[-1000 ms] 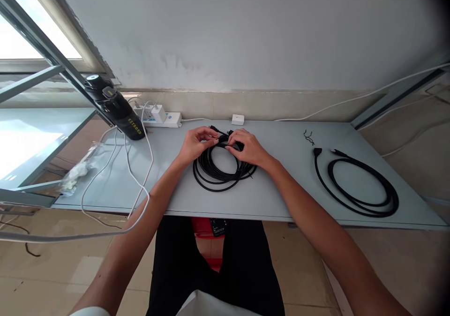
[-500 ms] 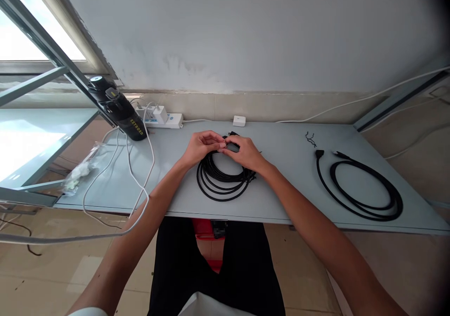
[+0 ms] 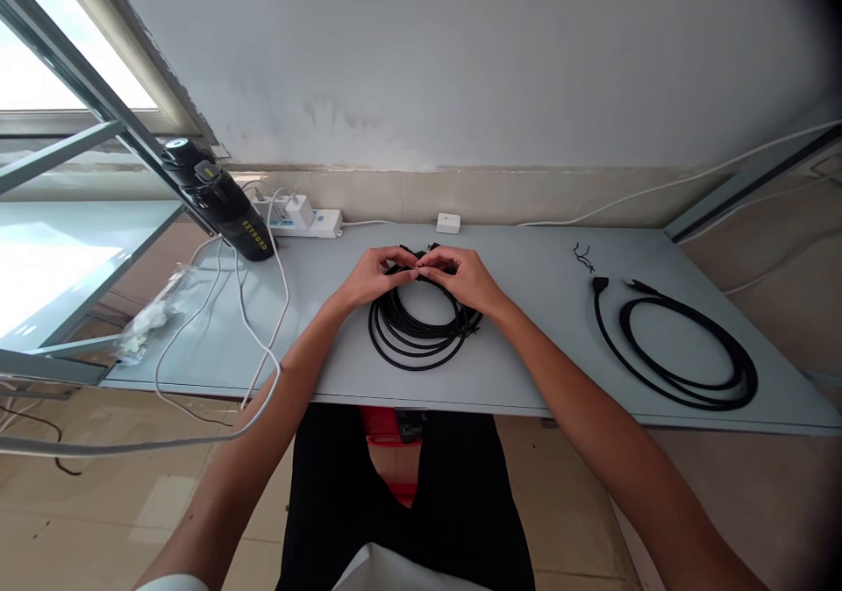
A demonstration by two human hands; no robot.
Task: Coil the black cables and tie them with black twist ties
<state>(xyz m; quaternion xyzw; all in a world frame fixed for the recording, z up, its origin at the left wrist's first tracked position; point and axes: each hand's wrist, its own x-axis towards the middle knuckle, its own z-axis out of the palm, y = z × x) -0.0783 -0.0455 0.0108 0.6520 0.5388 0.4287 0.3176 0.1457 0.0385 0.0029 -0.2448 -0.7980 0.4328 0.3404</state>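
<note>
A coil of black cable (image 3: 421,367) lies on the grey table in front of me. At its far side my left hand (image 3: 376,275) and my right hand (image 3: 464,277) meet, thumbs and fingertips pinched together just over the loops. Between the fingertips shows a bit of a thin black tie, mostly hidden by the fingers. Another dark tie end (image 3: 474,328) sticks out at the coil's right side. Part of the coil's far edge is covered by my hands, with a black connector (image 3: 432,246) poking out behind them.
A second coiled black cable (image 3: 743,372) and several loose black ties (image 3: 582,258) lie to the right. At left are a black bottle (image 3: 227,210), a power strip (image 3: 325,223), white cords (image 3: 282,310) and a plastic bag (image 3: 148,328). A small white box (image 3: 448,223) sits by the wall.
My fingertips have shifted slightly and the right-hand fingers have changed their bend, still pinched together over the coil. The coil has stayed in place.
</note>
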